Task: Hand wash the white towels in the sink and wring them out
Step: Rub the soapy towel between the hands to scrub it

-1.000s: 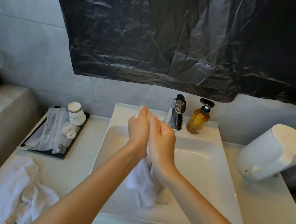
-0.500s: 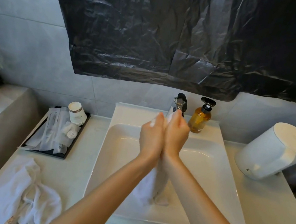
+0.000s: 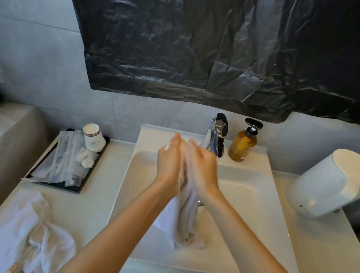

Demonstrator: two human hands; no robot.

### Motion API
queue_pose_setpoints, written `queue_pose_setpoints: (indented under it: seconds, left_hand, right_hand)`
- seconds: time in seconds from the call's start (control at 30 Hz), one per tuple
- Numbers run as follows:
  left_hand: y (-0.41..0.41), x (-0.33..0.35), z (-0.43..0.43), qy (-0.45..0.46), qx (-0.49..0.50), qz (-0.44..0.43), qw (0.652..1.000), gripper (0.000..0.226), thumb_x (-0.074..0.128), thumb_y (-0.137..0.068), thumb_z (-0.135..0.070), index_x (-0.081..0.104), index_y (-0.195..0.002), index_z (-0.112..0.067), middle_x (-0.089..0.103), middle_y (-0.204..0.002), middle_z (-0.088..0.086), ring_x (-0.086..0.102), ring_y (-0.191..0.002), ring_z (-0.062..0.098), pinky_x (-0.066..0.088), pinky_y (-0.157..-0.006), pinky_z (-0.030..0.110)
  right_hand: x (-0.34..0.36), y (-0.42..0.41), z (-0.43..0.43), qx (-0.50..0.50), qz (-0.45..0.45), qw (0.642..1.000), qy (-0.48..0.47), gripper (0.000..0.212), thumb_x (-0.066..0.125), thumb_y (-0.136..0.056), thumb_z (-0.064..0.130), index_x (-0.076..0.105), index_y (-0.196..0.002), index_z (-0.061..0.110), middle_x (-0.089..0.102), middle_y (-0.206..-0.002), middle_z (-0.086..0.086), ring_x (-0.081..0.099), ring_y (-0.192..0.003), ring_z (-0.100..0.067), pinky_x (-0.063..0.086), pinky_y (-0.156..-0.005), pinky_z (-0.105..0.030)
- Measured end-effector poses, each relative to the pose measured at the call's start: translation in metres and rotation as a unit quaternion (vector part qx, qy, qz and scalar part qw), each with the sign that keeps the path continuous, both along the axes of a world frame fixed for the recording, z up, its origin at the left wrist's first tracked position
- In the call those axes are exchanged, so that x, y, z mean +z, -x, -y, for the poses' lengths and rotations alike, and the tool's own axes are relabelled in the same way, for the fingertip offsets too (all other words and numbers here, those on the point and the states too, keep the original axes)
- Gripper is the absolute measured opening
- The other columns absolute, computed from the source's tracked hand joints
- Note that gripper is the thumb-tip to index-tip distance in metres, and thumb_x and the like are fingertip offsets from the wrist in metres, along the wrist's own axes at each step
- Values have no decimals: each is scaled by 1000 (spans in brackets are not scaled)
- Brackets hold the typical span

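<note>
Reaching in from the near edge, both bare forearms angle up and inward over the sink and meet above the middle of the basin. Down at the near left, a second white towel lies crumpled on the pale counter, well apart from the action.

In the basin itself, the white towel hangs in a bunched, twisted length, its lower end drooping toward the sink floor. Its upper part is sandwiched between the palms. The left hand stands on edge, fingers straight and together, pointing away toward the far wall. The right hand faces it, palm in, fingers extended and slightly spread. Neither hand curls round the cloth; flat palms press it from both sides, wrists close together, and a little foam shows on the left fingertips.

Off to the left, a black tray sits on the counter with wrapped sachets, and a paper cup at its far end. Just beyond the fingertips stands the chrome faucet, and an amber pump bottle is just beside it on the right. At the far right, a white cylindrical dispenser rests on the counter. Above it all, a black plastic sheet covers the wall.
</note>
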State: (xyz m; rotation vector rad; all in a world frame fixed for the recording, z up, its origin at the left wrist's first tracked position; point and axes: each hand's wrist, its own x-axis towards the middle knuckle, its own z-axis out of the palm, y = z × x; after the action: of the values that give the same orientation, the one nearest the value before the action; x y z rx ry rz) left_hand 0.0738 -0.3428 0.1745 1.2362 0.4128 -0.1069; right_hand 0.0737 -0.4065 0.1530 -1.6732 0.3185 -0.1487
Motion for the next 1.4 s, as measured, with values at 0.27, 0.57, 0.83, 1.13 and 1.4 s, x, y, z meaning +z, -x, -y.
queue_pose_setpoints:
  seconds: [0.27, 0.57, 0.83, 1.13, 1.4]
  left_hand:
    - [-12, 5, -55, -115, -5, 46, 992, 41, 47, -98, -49, 64, -100, -12, 67, -106, 0, 63, -99, 14, 49, -93, 33]
    - [-25, -15, -95, -346, -20, 194, 918, 40, 46, -100, -39, 34, -68, -18, 31, -67, -1, 30, -63, 10, 25, -61, 33]
    - [-14, -22, -40, -109, 51, -8, 993, 46, 46, -96, -47, 55, -66, -13, 55, -61, 5, 54, -65, 24, 44, -60, 28]
    - [10, -29, 5, -126, 39, 31, 991, 42, 42, -103, -33, 59, -70, -13, 62, -65, -1, 56, -61, 8, 46, -63, 27]
    - [15, -28, 11, -31, 23, -16, 999, 36, 47, -101, -32, 66, -77, -13, 69, -72, 1, 64, -71, 14, 50, -68, 29]
  right_hand:
    - [-6, -14, 81, 20, -13, 995, 96, 40, 51, -94, 51, 50, -80, 13, 46, -70, 3, 48, -68, -15, 36, -64, -30]
    - [-22, 4, 97, 264, -58, 953, 139, 60, 66, -82, 56, 57, -85, -4, 56, -75, -16, 56, -74, -26, 36, -69, -27]
    - [-5, 15, 19, 57, 52, 997, 2, 39, 59, -95, 29, 45, -61, 17, 41, -56, 5, 37, -57, -8, 30, -55, -28]
    - [-15, -4, -4, -48, -5, 998, 33, 41, 52, -94, 39, 53, -59, 18, 58, -62, 3, 52, -63, -15, 44, -67, -32]
    - [-7, -14, -6, -84, -6, 996, 6, 44, 50, -92, 33, 52, -49, 24, 50, -49, 5, 46, -54, -16, 40, -62, -35]
